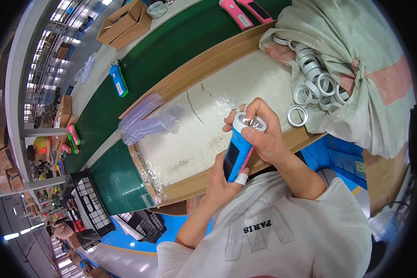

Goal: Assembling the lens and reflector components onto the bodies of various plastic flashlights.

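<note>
My left hand [220,178] clamps the blue flashlight [240,150] steady; my right hand [264,132] pinches its white head ring [248,123], seating it.

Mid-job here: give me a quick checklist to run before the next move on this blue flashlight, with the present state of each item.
1. Left hand grips the blue flashlight body: ok.
2. Right hand sits on the white head ring: ok.
3. Ring fully seated: cannot tell, fingers cover its edge.
4. Spare white rings on the open sack beside the right hand: ok.
5. Stacked clear lenses lying on the workboard: ok.
</note>
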### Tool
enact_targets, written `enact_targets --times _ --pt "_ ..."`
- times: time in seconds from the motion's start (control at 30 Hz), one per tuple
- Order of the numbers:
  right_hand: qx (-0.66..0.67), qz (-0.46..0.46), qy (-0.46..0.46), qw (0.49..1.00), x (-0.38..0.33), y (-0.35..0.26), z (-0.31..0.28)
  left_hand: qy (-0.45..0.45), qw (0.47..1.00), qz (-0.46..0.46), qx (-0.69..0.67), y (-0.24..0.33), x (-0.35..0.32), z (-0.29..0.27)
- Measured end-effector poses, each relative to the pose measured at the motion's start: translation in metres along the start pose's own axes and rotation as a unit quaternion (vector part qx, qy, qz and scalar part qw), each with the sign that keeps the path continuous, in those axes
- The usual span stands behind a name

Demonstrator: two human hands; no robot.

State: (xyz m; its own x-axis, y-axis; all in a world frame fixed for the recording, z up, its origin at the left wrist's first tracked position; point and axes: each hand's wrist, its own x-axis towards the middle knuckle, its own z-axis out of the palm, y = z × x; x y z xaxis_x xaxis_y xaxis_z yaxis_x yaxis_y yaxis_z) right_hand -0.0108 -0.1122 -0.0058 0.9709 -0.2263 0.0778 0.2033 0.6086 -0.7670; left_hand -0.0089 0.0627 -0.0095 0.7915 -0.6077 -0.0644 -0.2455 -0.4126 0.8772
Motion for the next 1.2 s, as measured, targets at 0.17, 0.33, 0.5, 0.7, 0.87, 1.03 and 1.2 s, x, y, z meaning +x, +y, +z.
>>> enact_targets --times 0.17,0.33,0.5,0.7,0.87,1.03,1.2 --pt "0.021 0.075 0.064 0.995 0.005 -0.004 -0.004 -0.049 0.943 -0.186 -0.27 -0.008 0.005 -0.002" --pt "-0.068 0.088 0.08 0.991 -0.003 -0.032 -0.024 -0.167 0.743 -0.22 -0.61 -0.017 0.018 -0.024" --pt "-0.837 -0.04 0.067 0.542 -0.04 -0.065 -0.058 -0.142 0.767 -0.2 -0.593 -0.039 0.062 -0.057" --pt "-0.793 -0.045 0.018 0.608 -0.044 -0.066 -0.07 -0.113 0.846 -0.109 -0.509 -0.021 0.104 -0.068" --pt "-0.605 -0.211 0.085 0.763 0.007 -0.053 -0.032 -0.21 0.768 -0.106 -0.596 -0.006 0.065 -0.031" --pt "-0.026 -0.01 0.057 0.998 0.022 -0.026 -0.03 -0.151 0.767 -0.103 -0.615 -0.001 0.052 -0.019" --pt "0.098 0.03 -0.039 0.994 0.03 -0.02 -0.013 -0.206 0.775 -0.129 -0.583 -0.004 0.036 -0.01"
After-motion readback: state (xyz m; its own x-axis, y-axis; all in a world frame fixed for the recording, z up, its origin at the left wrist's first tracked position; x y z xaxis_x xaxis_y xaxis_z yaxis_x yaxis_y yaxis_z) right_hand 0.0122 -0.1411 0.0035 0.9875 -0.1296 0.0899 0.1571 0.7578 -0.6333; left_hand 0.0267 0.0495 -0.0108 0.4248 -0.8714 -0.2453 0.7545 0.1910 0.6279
